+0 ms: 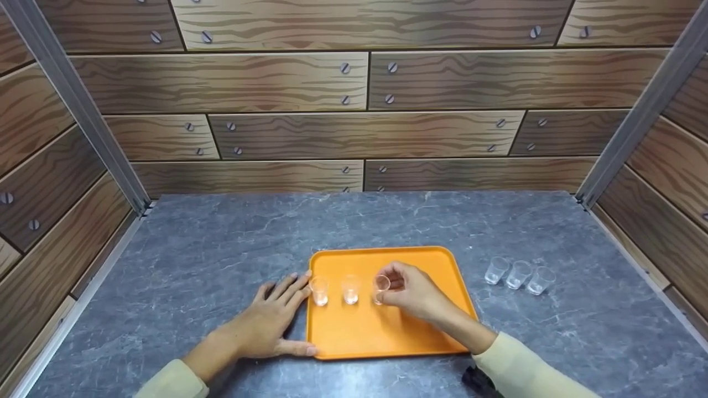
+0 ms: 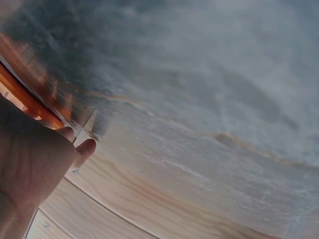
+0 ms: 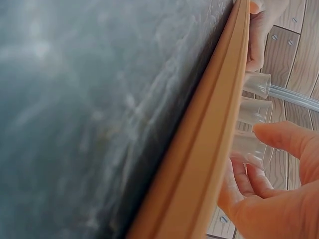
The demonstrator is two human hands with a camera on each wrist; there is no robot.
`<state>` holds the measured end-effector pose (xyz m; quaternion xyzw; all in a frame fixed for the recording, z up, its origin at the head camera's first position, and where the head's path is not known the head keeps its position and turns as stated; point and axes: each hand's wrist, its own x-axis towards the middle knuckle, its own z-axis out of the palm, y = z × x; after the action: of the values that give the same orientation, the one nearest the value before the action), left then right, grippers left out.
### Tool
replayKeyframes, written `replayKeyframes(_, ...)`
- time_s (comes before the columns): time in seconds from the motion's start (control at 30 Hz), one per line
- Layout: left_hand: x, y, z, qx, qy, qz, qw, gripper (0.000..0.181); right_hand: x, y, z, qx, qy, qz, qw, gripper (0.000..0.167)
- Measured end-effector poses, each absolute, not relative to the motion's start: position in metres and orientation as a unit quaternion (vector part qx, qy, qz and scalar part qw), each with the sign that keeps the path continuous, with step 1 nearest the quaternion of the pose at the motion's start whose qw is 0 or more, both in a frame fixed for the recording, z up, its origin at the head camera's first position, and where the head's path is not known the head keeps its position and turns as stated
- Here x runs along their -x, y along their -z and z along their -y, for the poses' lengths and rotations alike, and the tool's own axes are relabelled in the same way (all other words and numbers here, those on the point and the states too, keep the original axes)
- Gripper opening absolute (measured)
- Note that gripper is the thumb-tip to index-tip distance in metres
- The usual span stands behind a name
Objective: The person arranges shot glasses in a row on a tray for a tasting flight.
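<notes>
An orange tray [image 1: 354,340] lies on the grey marbled table. Three clear shot glasses stand upright in a row across it: a left glass [image 1: 319,296], a middle glass [image 1: 350,294] and a right glass [image 1: 380,286]. Thumb and fingers of my right hand [image 1: 417,296] pinch the right glass from its right side; the right wrist view shows this glass [image 3: 248,147] between them, at the tray surface. With its fingers straight and spread, my left hand [image 1: 268,326] touches the tray's left edge. The left wrist view shows part of this hand [image 2: 35,159] beside the orange rim.
Three more clear shot glasses stand close together on the table right of the tray: a left one [image 1: 496,271], a central one [image 1: 519,275] and a right one [image 1: 541,281]. Wood-patterned walls [image 1: 287,135] with metal corner posts [image 1: 636,110] enclose the table.
</notes>
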<state>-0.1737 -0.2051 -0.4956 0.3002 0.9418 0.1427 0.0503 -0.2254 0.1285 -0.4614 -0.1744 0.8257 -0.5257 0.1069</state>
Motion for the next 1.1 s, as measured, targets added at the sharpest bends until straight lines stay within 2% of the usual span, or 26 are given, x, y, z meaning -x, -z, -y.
replayKeyframes(0.4,0.175,0.496,0.206,-0.295,-0.156,-0.940,0.069,0.113,0.226,0.461,-0.130,0.188,0.531,-0.820,0.102,0.031)
replayKeyframes(0.6,0.174,0.496,0.206,-0.296,-0.154,-0.941,0.060,0.113,0.226,0.460,-0.129,0.188,0.531,-0.819,0.104,0.033)
replayKeyframes(0.87,0.175,0.498,0.205,-0.303,-0.157,-0.938,0.054,0.111,0.223,0.462,-0.134,0.169,0.542,-0.817,0.102,0.056)
replayKeyframes(1.1,0.175,0.497,0.206,-0.306,-0.151,-0.939,0.047,0.111,0.223,0.460,-0.142,0.189,0.547,-0.809,0.107,0.060)
